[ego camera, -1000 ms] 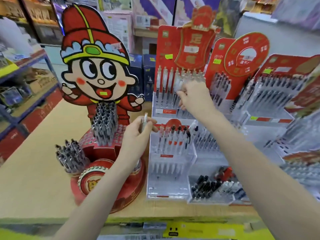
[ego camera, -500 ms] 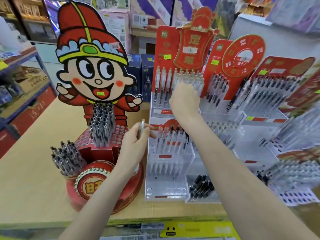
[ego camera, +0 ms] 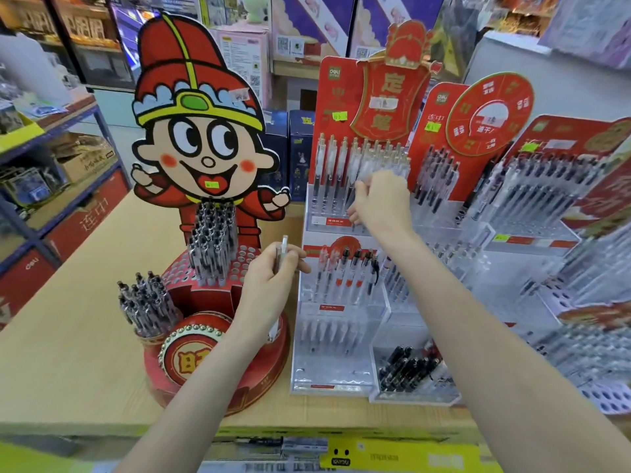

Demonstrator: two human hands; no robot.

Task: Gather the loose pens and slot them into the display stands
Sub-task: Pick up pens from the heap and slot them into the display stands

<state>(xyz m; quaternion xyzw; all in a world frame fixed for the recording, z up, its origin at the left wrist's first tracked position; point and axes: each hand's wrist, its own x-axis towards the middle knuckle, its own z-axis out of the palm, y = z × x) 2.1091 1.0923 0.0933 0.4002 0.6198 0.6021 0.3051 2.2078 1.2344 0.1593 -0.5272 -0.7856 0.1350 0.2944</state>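
Note:
My left hand (ego camera: 271,285) grips a clear pen (ego camera: 282,251) upright, between the round red cartoon stand (ego camera: 218,343) and the clear tiered stand (ego camera: 338,322). My right hand (ego camera: 382,203) reaches to the red-backed stand (ego camera: 327,97) at the back and pinches a clear pen (ego camera: 355,194) at its rows of clear pens. The lower tier of the clear stand holds white pens with red bands (ego camera: 345,271).
A wooden table (ego camera: 75,329) carries all the stands. More red-backed pen stands (ego camera: 546,186) crowd the right side. A clear box of black pens (ego camera: 409,370) sits at the front. Blue shelving (ego camera: 51,158) runs along the left. A yellow strip (ego camera: 392,455) edges the front.
My right hand has drawn back a little from the upper pen row with a pen between its fingers. My left hand stays by the clear stand with its pen.

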